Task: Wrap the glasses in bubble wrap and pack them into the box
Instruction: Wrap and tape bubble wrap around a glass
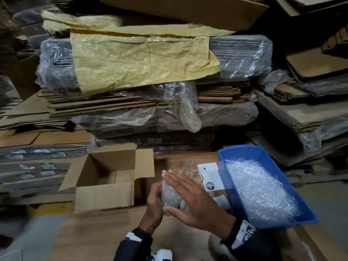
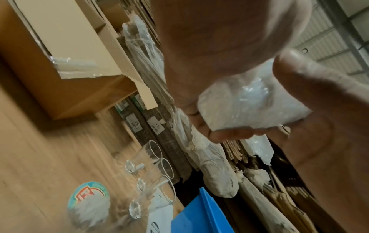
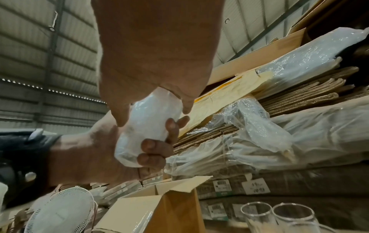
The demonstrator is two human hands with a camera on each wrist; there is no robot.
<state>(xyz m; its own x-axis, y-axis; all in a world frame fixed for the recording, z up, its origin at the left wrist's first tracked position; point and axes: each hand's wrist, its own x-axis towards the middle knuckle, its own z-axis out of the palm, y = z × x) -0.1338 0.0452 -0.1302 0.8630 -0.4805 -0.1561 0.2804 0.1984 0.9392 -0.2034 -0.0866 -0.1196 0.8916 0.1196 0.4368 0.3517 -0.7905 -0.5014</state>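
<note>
- Left grip (image 3: 151,151): the left hand's fingers (image 3: 154,145) curl round a glass bundled in clear bubble wrap (image 3: 146,126), held up off the brown wooden surface (image 1: 105,234).
- Right grip (image 1: 190,196): the right hand is spread, fingers straight, its palm laid flat against the bundle's outer side, seemingly to press the wrap down.
- Bundle: it sits between the two hands, above the near middle of the surface and just beside the open brown cardboard box (image 1: 105,193).
- Handling, as a judgement: light but fragile; the film is soft and slick and may unroll if let go. Best held round the middle, loose flap pinned under a finger, and lowered rather than dropped.
- Unwrapped clear drinking glasses (image 2: 151,171): three stand in a row behind the hands, toward the far edge of the surface, between the box and the bin.
- Box: flaps raised; the part of its floor in view is bare.
- Blue plastic bin (image 1: 243,153): at the right edge of the surface, holding loose sheets of bubble wrap (image 1: 259,187).
</note>
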